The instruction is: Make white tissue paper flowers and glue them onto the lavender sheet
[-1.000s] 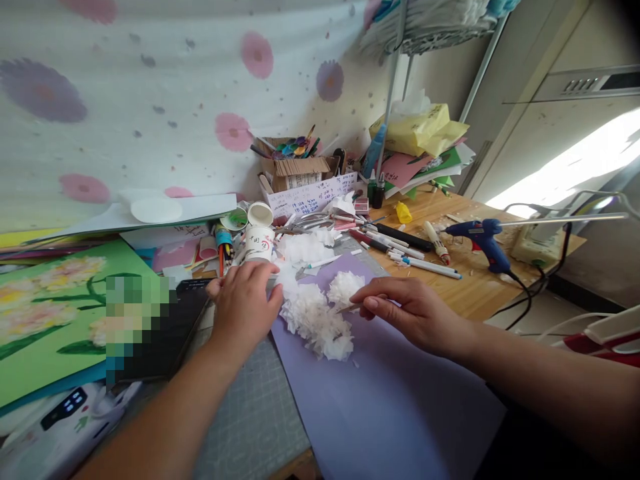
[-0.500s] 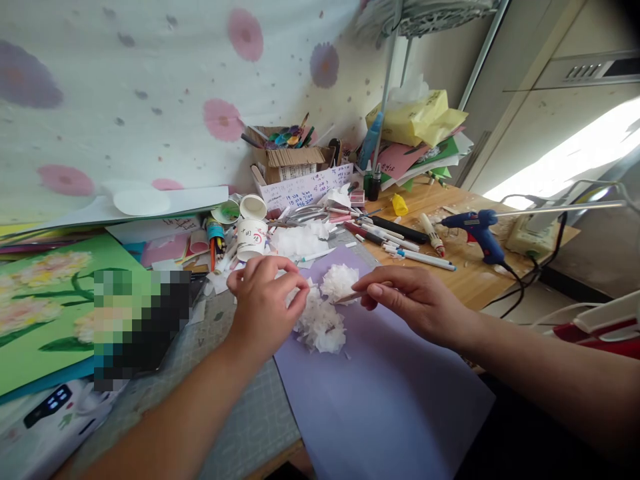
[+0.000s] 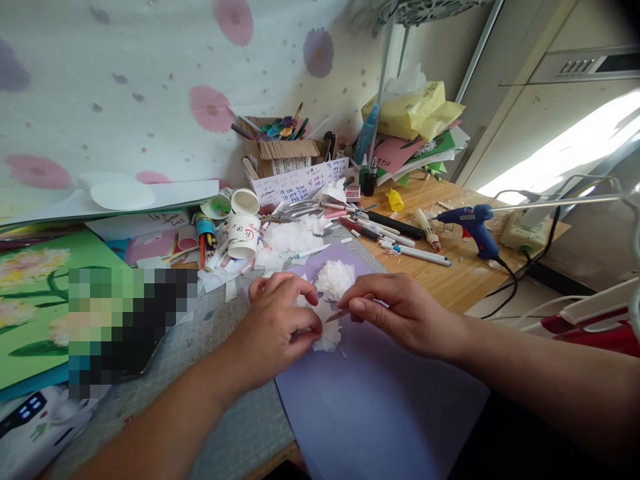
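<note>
White crumpled paper flowers lie on the upper part of a purple sheet (image 3: 380, 393). The rear flower (image 3: 335, 279) shows whole, while the nearer one (image 3: 327, 331) is partly covered by my fingers. My left hand (image 3: 285, 323) is over the left side of the nearer flower, its fingers bent and pressed close to the petals; whether they pinch a petal cannot be made out. My right hand (image 3: 400, 310) grips a thin pointed stick (image 3: 336, 315) between thumb and fingers, with the tip at the nearer flower.
White tissue scraps (image 3: 293, 237), a paper cup (image 3: 243, 235) and several pens (image 3: 415, 253) lie behind the sheet. At the right is a blue glue gun (image 3: 473, 223) with its cord. A green flower picture (image 3: 30, 333) lies at the left.
My left hand has come down and right onto the nearer flower. The stick in my right hand has moved slightly lower, to that flower. The camera view has shifted a little.
</note>
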Motion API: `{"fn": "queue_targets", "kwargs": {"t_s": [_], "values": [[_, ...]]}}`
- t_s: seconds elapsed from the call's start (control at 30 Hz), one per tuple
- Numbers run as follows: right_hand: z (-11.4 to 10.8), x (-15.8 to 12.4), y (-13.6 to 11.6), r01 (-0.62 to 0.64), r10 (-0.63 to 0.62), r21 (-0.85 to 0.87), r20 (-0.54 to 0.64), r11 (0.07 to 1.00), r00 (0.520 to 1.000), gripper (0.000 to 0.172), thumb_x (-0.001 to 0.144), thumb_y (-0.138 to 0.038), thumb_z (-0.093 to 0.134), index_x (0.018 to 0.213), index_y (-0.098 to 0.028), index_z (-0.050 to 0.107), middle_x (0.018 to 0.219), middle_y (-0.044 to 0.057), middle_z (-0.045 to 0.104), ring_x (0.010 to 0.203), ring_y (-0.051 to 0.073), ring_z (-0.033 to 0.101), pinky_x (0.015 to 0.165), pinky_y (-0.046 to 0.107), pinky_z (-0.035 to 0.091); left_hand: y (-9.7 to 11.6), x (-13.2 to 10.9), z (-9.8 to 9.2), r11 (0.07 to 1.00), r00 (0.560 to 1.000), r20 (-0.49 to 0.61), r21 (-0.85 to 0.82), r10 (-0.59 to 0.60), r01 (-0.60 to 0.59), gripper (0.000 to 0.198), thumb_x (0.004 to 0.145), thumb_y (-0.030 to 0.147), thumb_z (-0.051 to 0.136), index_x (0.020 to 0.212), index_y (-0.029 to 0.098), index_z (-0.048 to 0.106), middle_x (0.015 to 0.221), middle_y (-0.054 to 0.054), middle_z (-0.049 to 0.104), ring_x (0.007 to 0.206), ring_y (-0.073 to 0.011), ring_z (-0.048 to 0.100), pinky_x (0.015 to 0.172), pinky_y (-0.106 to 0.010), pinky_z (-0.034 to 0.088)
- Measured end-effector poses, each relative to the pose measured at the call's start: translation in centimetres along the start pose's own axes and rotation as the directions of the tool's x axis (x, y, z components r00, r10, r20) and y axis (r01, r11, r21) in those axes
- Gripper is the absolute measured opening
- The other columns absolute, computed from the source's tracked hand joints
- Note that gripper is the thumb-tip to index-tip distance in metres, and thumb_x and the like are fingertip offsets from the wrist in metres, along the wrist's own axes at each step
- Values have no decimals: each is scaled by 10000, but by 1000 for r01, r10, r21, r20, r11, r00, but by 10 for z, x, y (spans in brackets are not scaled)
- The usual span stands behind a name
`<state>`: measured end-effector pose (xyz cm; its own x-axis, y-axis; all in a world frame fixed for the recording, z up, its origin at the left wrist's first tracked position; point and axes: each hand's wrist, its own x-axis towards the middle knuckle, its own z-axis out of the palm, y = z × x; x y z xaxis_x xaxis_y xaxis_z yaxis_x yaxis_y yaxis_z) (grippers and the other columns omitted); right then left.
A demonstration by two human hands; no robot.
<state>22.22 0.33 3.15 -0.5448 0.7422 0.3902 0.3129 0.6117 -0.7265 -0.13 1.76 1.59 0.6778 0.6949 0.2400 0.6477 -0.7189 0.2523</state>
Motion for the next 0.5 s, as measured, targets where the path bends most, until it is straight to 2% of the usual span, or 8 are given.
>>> {"fn": "queue_targets", "kwargs": {"t_s": [0.17,0.3,0.4,0.5], "values": [[9,3,4,35,-22,-111,113,993,993,207,926,-207,454,903,-122,642,777,58,659,689,123,591,646,217,444,-1,-1,1,1000,999,33,-22,-3,4,123,734,199,640,655,286,677,987,0,586,1048,-266,458,837,-454,262],[15,8,3,78,-19,-244,236,967,972,246,943,-216,414,890,-127,637,798,63,650,708,142,578,665,241,429,-1,-1,2,996,997,26,-54,-71,72,97,714,169,611,754,255,631,995,-6,589,1032,-251,474,871,-450,278],[19,12,1,106,-24,-298,267,949,963,244,940,-229,417,847,-143,626,775,48,636,673,137,561,641,235,416,0,0,3,991,994,8,-75,-110,110,166,724,193,600,875,261,615,1035,-22,590,1032,-251,477,875,-448,292],[21,14,2,115,-29,-299,277,947,960,236,936,-235,428,820,-151,616,757,38,626,659,132,556,629,231,414,0,2,4,991,995,42,-85,-96,99,92,724,207,609,804,247,631,1040,-27,590,1024,-257,483,860,-451,296]]}}
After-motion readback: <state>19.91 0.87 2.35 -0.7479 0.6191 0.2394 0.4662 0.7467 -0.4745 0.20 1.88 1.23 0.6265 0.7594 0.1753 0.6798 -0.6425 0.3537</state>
